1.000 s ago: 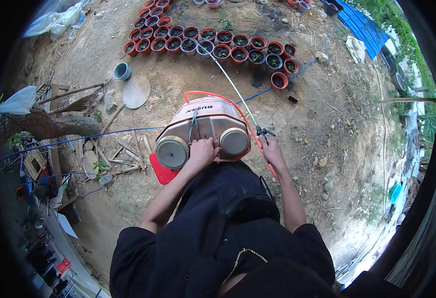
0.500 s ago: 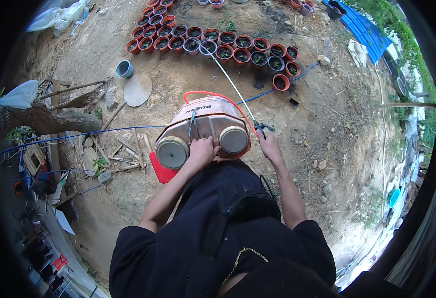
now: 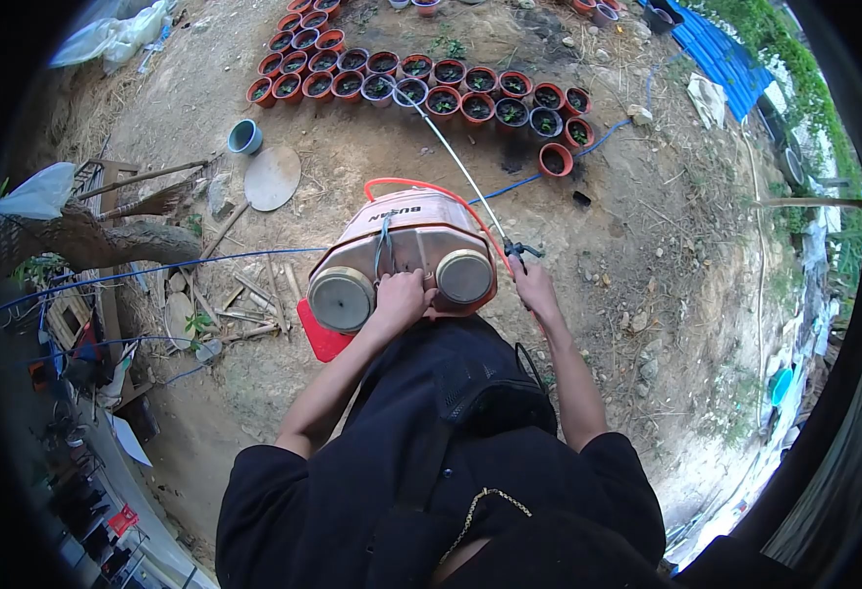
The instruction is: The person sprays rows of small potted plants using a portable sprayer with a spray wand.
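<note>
A pale orange sprayer tank (image 3: 413, 236) with two round lids stands right in front of my body. My left hand (image 3: 402, 298) is closed at its top between the lids, apparently round the carrying handle, which the fingers mostly hide. My right hand (image 3: 535, 289), at the tank's right side, grips the black trigger handle of a spray wand (image 3: 467, 181). The thin pale wand points forward and left, its tip end over the potted seedlings (image 3: 414, 91). A red-orange hose (image 3: 431, 184) loops over the tank's far side towards the wand handle.
A blue-grey bucket (image 3: 244, 136) and a round flat board (image 3: 272, 179) lie front left. A blue hose (image 3: 166, 263) crosses the dirt on both sides of the tank. Sticks (image 3: 254, 314) and a tree trunk (image 3: 136, 242) are at left. Blue sheeting (image 3: 716, 57) edges the far right.
</note>
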A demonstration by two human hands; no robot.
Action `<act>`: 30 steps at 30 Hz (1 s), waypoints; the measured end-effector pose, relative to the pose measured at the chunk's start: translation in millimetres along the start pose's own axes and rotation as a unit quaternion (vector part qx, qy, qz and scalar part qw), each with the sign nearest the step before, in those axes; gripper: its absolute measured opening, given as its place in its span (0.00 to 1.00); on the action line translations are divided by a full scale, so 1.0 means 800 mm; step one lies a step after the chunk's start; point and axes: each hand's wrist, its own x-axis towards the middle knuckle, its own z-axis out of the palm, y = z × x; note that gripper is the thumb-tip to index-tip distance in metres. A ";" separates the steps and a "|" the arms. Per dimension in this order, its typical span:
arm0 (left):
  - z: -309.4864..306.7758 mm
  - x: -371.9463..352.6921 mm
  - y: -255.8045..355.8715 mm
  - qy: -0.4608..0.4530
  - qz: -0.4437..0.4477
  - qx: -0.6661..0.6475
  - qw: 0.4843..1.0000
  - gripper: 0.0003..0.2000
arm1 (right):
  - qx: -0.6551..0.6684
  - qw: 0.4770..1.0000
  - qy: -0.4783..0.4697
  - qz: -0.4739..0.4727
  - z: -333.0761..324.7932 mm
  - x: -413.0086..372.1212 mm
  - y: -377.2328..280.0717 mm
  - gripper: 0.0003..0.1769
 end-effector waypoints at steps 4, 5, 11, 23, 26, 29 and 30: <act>0.000 0.002 0.000 -0.008 -0.004 0.011 1.000 0.18 | 0.004 1.000 0.005 -0.003 -0.025 -0.019 0.023 0.35; 0.000 0.002 -0.001 -0.008 -0.004 0.013 1.000 0.18 | -0.003 1.000 0.009 0.003 -0.031 -0.029 0.028 0.34; -0.001 0.005 -0.001 -0.004 -0.002 -0.001 1.000 0.18 | -0.026 0.999 0.011 0.016 -0.058 -0.081 0.033 0.35; -0.001 0.010 -0.005 -0.007 0.022 0.017 1.000 0.19 | 0.010 0.998 0.006 0.063 -0.050 -0.090 0.047 0.36; -0.001 0.011 -0.006 -0.011 0.022 0.016 1.000 0.19 | 0.023 0.998 0.012 0.053 -0.049 -0.092 0.054 0.34; -0.003 0.012 -0.006 -0.011 0.023 0.018 1.000 0.19 | -0.003 0.998 0.012 0.054 -0.049 -0.090 0.053 0.34; -0.003 0.013 -0.005 -0.011 0.023 0.018 1.000 0.19 | -0.003 0.998 0.012 0.054 -0.050 -0.091 0.051 0.34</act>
